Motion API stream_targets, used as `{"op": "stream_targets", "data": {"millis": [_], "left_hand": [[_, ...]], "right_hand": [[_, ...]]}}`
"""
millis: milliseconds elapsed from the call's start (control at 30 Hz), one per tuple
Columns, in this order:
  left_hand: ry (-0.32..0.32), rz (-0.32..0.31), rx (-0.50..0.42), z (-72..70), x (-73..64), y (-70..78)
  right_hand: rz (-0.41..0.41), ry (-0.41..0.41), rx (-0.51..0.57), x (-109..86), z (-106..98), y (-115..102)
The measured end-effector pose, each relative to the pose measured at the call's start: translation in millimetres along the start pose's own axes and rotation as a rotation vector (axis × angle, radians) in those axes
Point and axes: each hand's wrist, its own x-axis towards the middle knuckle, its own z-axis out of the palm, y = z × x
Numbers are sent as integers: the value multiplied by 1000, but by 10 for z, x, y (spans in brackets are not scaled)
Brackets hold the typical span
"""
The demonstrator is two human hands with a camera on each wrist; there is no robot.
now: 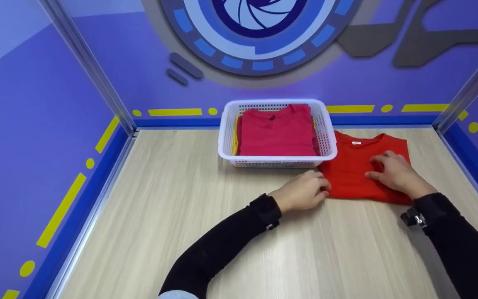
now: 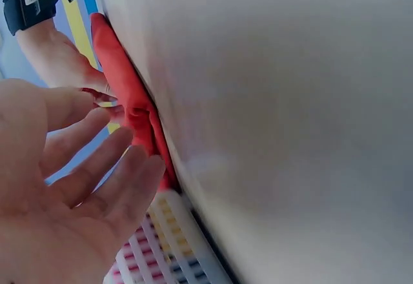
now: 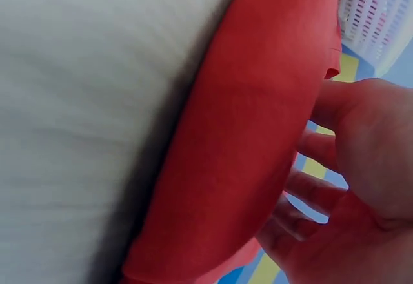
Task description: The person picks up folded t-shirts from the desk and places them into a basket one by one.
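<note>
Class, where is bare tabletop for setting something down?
Bare: the tabletop left of the white basket, out to the left wall; also the patch between the black sleeves, in front of the orange-red shirt. Crowded: back right, where the basket, shirt, left hand and right hand cluster.

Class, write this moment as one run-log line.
red shirt: folded, on table; left hand: by its left edge; right hand: over its right side; white basket: pink shirt inside

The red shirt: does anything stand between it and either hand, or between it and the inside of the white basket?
Nothing visible stands between the red shirt and the left hand or right hand. The right wall of the white basket stands between the shirt and the inside, where a pink shirt lies.
</note>
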Motion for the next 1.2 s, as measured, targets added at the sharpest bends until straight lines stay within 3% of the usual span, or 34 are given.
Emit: {"op": "stream_targets", "data": {"millis": [233, 333, 433, 667, 967, 1200], "left_hand": [[46, -4, 77, 130, 240, 192], [78, -25, 145, 154, 336, 210], [84, -56, 157, 150, 421, 195], [-3, -103, 95, 168, 564, 168], [-82, -184, 110, 184, 665, 179], [-145, -151, 113, 112, 594, 209]], "right_hand": [[-22, 0, -23, -109, -22, -78], [-33, 3, -34, -131, -37, -107], [-34, 5, -18, -142, -48, -116], [-40, 101, 9, -109, -71, -87], [-62, 52, -63, -100, 6, -76], [-87, 48, -90, -220, -7, -104]]}}
